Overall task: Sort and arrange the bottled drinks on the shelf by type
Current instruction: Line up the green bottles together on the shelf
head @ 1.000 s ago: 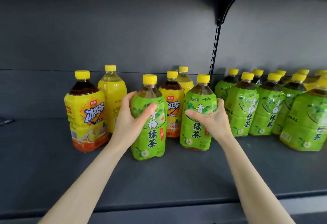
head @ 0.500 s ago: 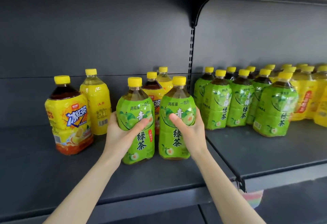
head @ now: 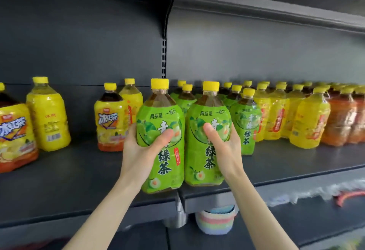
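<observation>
So the left hand (head: 142, 151) has its fingers (head: 164, 137) curled round the left bottle (head: 158, 115), and the right hand (head: 225, 147) grips the right bottle (head: 209, 115) — both upright, side by side at the shelf (head: 79, 170) edge. The green row (head: 246, 123) stands just behind the right fingers, so that hand's nearer.

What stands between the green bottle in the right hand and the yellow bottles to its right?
In the head view, other green tea bottles stand between the green bottle gripped by the right hand and the yellow bottles.
</observation>
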The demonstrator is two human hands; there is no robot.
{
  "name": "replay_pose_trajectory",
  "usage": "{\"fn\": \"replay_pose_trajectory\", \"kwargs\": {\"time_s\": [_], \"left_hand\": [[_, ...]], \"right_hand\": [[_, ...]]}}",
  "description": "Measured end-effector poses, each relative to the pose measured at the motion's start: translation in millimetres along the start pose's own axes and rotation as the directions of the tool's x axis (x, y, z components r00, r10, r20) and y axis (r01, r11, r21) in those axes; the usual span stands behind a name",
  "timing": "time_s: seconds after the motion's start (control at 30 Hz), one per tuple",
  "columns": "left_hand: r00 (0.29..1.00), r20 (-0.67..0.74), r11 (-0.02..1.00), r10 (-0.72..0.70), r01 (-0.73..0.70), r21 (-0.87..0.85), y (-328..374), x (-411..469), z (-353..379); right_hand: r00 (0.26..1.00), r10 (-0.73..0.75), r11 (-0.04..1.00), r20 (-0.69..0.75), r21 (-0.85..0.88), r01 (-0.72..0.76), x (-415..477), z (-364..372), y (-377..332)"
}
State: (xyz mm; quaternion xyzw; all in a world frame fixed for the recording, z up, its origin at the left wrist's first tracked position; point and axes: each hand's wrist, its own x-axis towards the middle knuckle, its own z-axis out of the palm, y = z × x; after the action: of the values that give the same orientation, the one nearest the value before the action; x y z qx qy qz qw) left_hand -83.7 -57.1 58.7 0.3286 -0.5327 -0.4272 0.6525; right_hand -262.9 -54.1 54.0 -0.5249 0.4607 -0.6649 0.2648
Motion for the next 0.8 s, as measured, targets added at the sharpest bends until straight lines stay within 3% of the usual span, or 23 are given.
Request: {"fn": "replay_pose_trajectory", "kwargs": {"time_s": [0.23,0.53,0.67,0.8], "left_hand": [[0.999,-0.023,0.999,-0.032,0.033,0.025,-25,-20,88],[0.995,-0.1,0.989,-0.024,0.038,0.141,-48,5,101],[0.991,-0.134,0.982,-0.015,0.04,0.183,-55,9,100],[0.99,-0.143,0.954,0.012,0.032,0.299,-65,14,103]], "right_hand": [[1.0,0.026,0.999,0.006,-0.036,-0.026,18,-87,17],[0.998,0.042,0.999,0.056,-0.013,-0.042,48,-82,53],[0.992,-0.083,0.97,-0.096,-0.235,0.058,51,-73,64],[0.981,-0.163,0.919,-0.104,-0.378,0.113,57,-72,67]]}}
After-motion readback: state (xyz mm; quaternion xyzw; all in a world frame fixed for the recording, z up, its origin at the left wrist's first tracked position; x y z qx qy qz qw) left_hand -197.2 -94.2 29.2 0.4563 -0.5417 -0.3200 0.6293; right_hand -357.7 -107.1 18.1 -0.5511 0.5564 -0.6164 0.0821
